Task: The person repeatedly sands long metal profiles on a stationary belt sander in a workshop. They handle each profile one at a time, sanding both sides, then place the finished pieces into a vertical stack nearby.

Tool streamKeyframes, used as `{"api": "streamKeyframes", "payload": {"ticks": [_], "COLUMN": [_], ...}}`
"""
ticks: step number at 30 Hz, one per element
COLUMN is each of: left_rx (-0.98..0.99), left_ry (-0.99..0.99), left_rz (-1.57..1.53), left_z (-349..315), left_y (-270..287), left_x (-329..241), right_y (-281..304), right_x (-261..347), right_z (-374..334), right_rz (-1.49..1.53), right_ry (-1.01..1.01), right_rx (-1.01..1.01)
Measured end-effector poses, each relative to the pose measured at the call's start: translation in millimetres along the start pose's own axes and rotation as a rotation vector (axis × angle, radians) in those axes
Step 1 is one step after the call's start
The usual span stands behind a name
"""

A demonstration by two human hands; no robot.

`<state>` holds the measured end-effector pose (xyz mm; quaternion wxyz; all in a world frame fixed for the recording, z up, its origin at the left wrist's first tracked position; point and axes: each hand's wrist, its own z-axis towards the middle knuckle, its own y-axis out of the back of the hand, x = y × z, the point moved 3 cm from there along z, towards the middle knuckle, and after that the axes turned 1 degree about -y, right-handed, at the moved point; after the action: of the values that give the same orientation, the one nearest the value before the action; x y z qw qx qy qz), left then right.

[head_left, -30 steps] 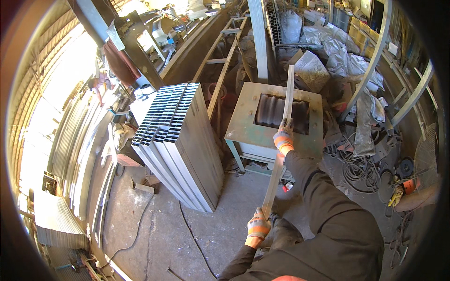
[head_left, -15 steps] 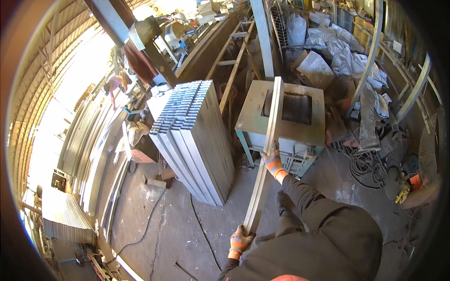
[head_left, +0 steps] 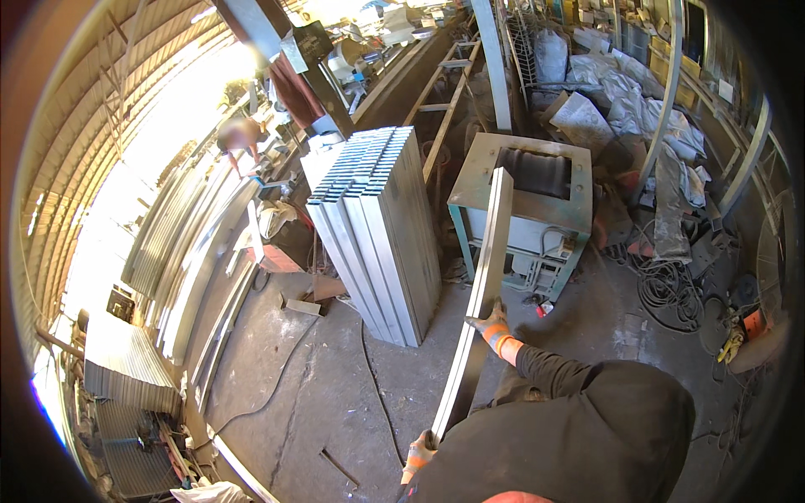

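Note:
A long silver metal profile (head_left: pixel 493 243) slants up and away from my body, held in both gloved hands. At its near, lower end my left hand (head_left: pixel 419 453), in an orange and grey work glove, is closed on it. Further up, my right hand (head_left: pixel 493 327) grips the same profile from its right side. The far end overlaps the front of a grey-green machine box (head_left: pixel 470 163) in view; whether they touch I cannot tell. Left of the profile stands a tall, tight stack of similar metal profiles (head_left: pixel 390 251), upright on the floor.
Dark cables (head_left: pixel 373 377) cross the concrete floor. Long metal sheets (head_left: pixel 168 243) lie at the left, where another person (head_left: pixel 241 138) bends over. A coiled cable (head_left: pixel 671 293) and crumpled silvery sheeting (head_left: pixel 620 84) are at the right. A steel post (head_left: pixel 493 67) rises behind the machine.
The profile's far end has shifted left and nearer relative to the machine, uncovering more of its top opening. Both hands keep hold. My view has turned slightly left.

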<state>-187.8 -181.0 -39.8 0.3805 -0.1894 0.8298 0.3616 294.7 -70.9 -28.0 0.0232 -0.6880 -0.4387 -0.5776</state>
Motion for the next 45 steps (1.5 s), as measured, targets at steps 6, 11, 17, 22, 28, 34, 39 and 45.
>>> {"api": "streamKeyframes", "payload": {"ticks": [6, 11, 17, 22, 28, 34, 39, 45], "left_rx": [-0.044, -0.056, 0.139, 0.315, 0.413, 0.829, 0.301, 0.572], "left_ry": [0.019, 0.028, 0.08, -0.187, -0.196, 0.047, -0.528, 0.194], "left_rz": [-0.007, 0.023, -0.226, -0.079, -0.273, -1.245, -0.352, -0.762], "left_z": [-39, -43, -8, -8, -8, -42, -54, -21], "left_y": [22, 66, 107, 107, 66, 81, 89, 81], "left_x": [-34, -52, -22, 1, 23, -35, -80, -41], "right_y": [-25, -43, -35, -20, -16, -19, -31, -34], "right_x": [-3, -10, -20, -22, -15, -12, -6, -5], "right_z": [-46, -42, -57, -68, -72, -78, -79, -66], "right_rz": [0.122, 0.53, 1.225, 1.328, 1.877, 1.365, 1.316, 1.36], "right_ry": [-0.192, -0.107, -0.323, -0.382, -0.537, -0.387, -0.274, -0.219], "right_rx": [0.195, 0.263, 0.633, 0.532, 1.241, 0.784, 0.736, 0.775]}}
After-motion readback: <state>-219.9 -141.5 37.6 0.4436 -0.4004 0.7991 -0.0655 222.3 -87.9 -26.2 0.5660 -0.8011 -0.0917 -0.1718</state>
